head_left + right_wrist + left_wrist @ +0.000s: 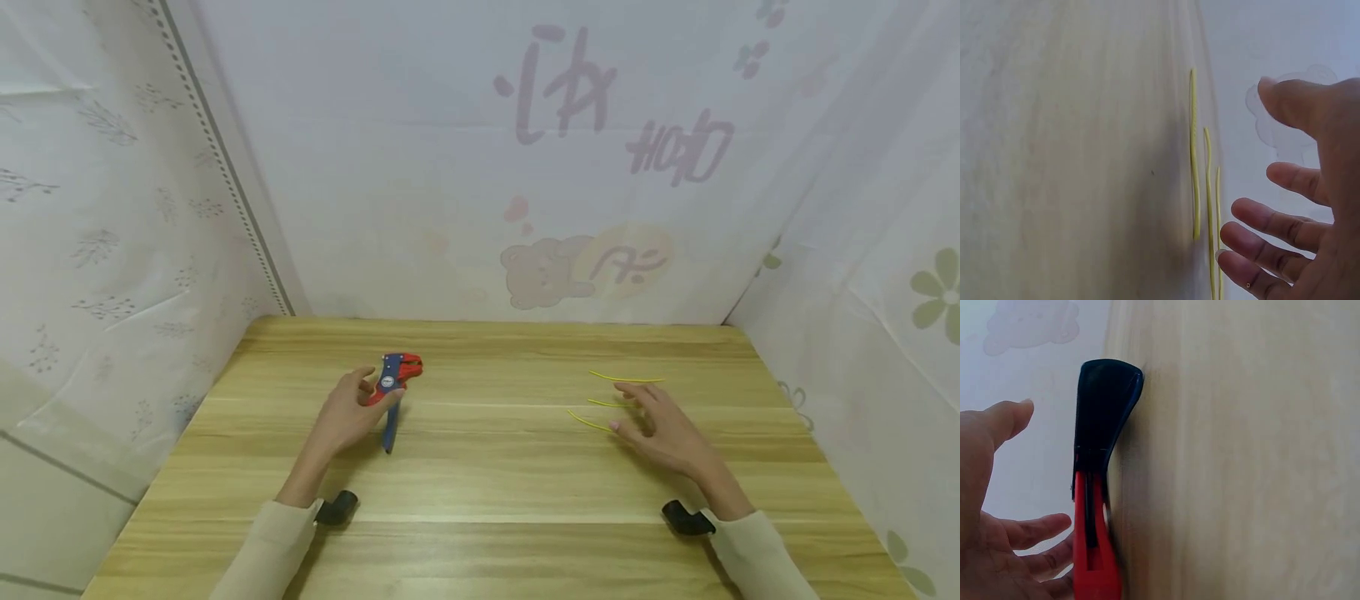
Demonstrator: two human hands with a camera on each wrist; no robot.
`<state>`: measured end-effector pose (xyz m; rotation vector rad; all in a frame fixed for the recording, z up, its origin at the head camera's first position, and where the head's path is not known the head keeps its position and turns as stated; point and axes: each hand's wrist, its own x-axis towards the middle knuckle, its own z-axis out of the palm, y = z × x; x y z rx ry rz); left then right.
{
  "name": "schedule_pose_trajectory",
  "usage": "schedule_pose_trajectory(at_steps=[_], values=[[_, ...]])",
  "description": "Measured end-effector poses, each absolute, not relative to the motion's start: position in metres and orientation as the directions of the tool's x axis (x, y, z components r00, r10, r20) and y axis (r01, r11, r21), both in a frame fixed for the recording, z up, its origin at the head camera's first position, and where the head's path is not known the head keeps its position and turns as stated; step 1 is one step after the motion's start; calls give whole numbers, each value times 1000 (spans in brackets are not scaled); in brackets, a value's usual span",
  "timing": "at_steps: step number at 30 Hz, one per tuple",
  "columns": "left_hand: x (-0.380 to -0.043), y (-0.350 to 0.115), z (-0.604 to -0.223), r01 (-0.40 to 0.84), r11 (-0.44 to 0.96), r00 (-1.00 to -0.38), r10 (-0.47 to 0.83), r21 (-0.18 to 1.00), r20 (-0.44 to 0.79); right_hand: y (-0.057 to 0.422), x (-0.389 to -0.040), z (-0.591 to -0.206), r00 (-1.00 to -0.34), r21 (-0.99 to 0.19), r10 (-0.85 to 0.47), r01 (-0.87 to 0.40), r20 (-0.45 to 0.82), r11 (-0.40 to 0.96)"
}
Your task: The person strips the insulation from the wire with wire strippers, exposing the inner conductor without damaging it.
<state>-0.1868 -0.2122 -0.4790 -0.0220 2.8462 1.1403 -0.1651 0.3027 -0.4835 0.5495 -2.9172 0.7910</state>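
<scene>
Wire stripper (388, 381) in blue and red lies on the worktop (487, 467) at the left hand (348, 414), its red nose just beyond the thumb and fingers, and its dark handle reaching back past the thumb, on that hand's right. The left hand arches around the tool with thumb and fingers spread apart, gripping nothing; whether the fingers touch the red part I cannot tell

Three yellow wires lie by the right hand (666, 437): a far wire (626, 380) just beyond the fingertips, a middle wire (607, 404) partly hidden by the fingers, and a near wire (588, 422) with one end by the thumb tip. The right hand also has its fingers parted and loosely bent, holding nothing. A light sleeve (270, 542) covers the arm behind the left hand, and a pale patterned cloth (390, 167) hangs beyond both hands
</scene>
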Motion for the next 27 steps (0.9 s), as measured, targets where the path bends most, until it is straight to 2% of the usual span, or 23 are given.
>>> schedule_pose_trajectory(at_steps=[9, 27], values=[[-190, -209, -482, -32, 787, -997, 22, 616, -79, 289, -168, -490, -915, -468, -351, -404, 200, 786], [-190, -209, -485, -27, 782, -997, 23, 623, -73, 277, -168, -496, -916, -411, -359, -401, 180, 819]])
